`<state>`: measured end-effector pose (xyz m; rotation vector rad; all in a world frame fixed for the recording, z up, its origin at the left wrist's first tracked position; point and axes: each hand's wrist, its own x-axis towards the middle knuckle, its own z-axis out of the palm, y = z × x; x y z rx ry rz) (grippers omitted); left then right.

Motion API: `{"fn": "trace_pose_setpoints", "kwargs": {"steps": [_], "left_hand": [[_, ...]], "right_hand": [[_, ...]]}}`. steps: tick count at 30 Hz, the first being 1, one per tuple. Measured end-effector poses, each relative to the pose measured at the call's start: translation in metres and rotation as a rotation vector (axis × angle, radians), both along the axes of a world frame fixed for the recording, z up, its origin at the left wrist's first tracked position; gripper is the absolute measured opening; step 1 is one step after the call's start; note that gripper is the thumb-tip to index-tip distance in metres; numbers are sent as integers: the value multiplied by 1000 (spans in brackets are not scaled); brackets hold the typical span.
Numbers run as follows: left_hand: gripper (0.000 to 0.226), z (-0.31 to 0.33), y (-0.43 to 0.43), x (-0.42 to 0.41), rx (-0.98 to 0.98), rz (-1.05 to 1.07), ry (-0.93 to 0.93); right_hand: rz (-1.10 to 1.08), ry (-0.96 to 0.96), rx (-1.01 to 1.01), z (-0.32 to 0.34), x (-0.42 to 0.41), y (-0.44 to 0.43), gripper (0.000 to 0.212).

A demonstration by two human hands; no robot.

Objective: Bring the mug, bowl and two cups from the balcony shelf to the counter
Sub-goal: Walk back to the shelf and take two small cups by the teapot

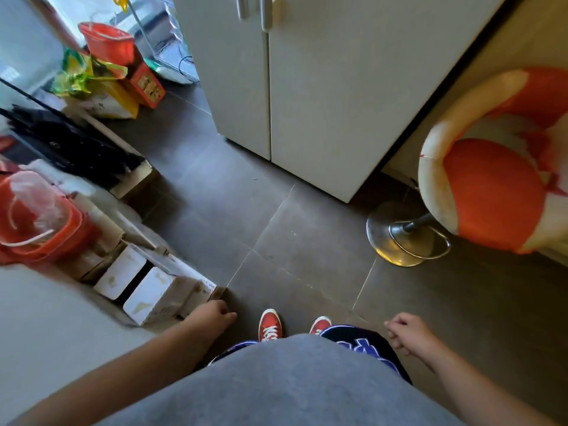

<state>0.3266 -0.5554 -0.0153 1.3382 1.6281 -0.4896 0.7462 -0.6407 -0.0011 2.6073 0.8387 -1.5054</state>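
Your left hand [212,315] hangs loosely curled, empty, just right of the white boxes [144,287]. Right hand [405,332] likewise curled, holding nothing. Mug, bowl, cups: none in view. Likely walking between places; next you need to reach the balcony shelf.

left hand [212,315]: at 7 o'clock, fingers loosely curled, empty
right hand [405,332]: at 5 o'clock, loosely curled, empty

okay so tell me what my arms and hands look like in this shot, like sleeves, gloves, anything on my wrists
Both forearms are bare right up to the bottom edge of the picture, with no sleeve showing. The left hand and right hand wear no gloves, and no watch, bracelet or ring shows on the wrists or fingers.
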Motion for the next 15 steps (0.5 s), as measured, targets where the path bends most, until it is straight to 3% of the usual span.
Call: {"fn": "trace_pose_setpoints", "kwargs": {"steps": [8, 15], "left_hand": [[22, -4, 139, 76, 115, -31, -43], [26, 4, 187, 81, 107, 244, -33]], "right_hand": [[59, -15, -63, -17, 65, 107, 21], [392, -24, -60, -25, 82, 265, 22]]}}
